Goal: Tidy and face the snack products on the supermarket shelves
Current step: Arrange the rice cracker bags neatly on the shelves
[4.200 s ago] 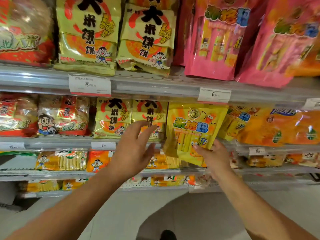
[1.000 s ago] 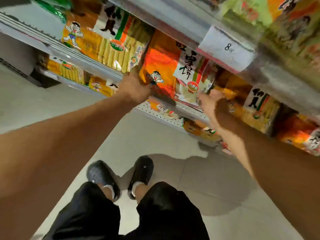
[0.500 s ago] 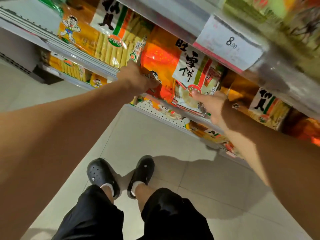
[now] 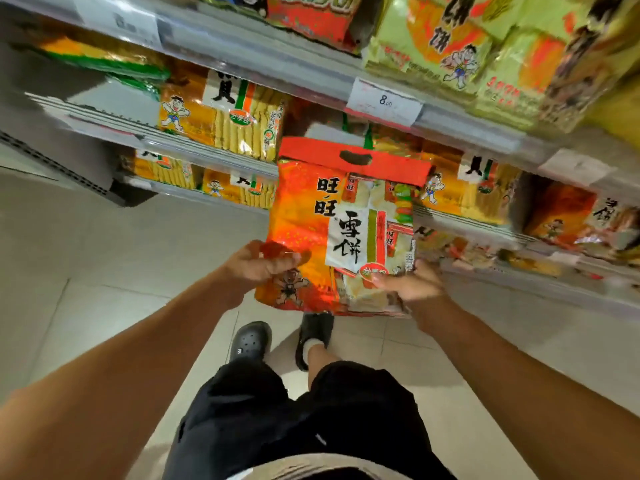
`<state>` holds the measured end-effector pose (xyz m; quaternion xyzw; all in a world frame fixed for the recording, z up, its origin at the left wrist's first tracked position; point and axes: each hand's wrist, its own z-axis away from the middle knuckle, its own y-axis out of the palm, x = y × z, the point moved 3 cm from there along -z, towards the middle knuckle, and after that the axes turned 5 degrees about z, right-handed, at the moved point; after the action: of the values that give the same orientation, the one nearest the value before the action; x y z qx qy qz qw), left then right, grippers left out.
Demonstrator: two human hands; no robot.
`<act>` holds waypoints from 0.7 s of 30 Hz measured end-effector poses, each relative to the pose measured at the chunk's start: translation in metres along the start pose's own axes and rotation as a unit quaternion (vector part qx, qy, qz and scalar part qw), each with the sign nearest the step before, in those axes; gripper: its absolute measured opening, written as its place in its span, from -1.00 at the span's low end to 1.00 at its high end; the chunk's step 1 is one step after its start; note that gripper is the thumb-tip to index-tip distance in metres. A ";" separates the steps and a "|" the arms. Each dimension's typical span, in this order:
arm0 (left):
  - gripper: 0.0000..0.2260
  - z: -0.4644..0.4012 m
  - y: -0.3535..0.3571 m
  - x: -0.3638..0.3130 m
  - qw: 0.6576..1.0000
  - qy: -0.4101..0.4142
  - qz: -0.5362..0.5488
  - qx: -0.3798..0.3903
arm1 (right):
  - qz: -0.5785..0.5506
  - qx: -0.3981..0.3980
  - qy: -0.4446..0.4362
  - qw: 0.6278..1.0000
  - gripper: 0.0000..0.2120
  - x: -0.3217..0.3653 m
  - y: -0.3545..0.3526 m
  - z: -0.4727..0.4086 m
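A large orange and red rice cracker bag point(image 4: 332, 220) with a red handle strip on top is held upright in front of the shelves, clear of them. My left hand point(image 4: 263, 263) grips its lower left edge, fingers curled over the front. My right hand point(image 4: 408, 282) holds its lower right corner, thumb pressed on the front. Behind the bag a gap shows on the shelf point(image 4: 214, 155) between yellow cracker bags point(image 4: 239, 116) on the left and similar bags point(image 4: 467, 192) on the right.
An upper shelf carries a price tag point(image 4: 382, 102) and green-yellow bags point(image 4: 446, 50) above it. Lower shelves hold more yellow bags point(image 4: 221, 187). The tiled floor point(image 4: 104, 265), my black shoes point(image 4: 251, 341) and black shorts fill the lower view.
Both hands have pulled the orange bag out of the shelf and raised it upright in front of me. The view has tilted up slightly.
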<state>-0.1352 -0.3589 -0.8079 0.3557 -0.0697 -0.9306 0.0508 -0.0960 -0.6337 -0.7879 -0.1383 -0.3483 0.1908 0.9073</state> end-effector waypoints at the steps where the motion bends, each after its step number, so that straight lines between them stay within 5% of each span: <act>1: -0.71 0.010 0.001 0.000 1.000 -0.004 0.007 -0.001 | -0.017 -0.001 0.008 1.000 -0.57 -0.008 -0.001 0.018; 10: -0.87 0.071 0.052 -0.011 0.998 0.050 -0.003 0.036 | -0.096 -0.068 -0.038 0.992 -0.62 -0.074 -0.019 0.170; 16: -0.79 0.096 0.165 -0.035 0.985 0.054 -0.080 0.147 | -0.270 -0.176 -0.009 0.947 -0.34 -0.135 -0.072 0.227; 21: -0.59 0.119 0.275 -0.038 0.958 0.087 -0.188 0.196 | -0.364 -0.193 -0.042 0.910 -0.49 -0.187 -0.136 0.254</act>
<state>-0.1747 -0.6134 -0.6495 0.4446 -0.1783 -0.8571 -0.1898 -0.3642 -0.8075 -0.6616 -0.1662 -0.4424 -0.2177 0.8540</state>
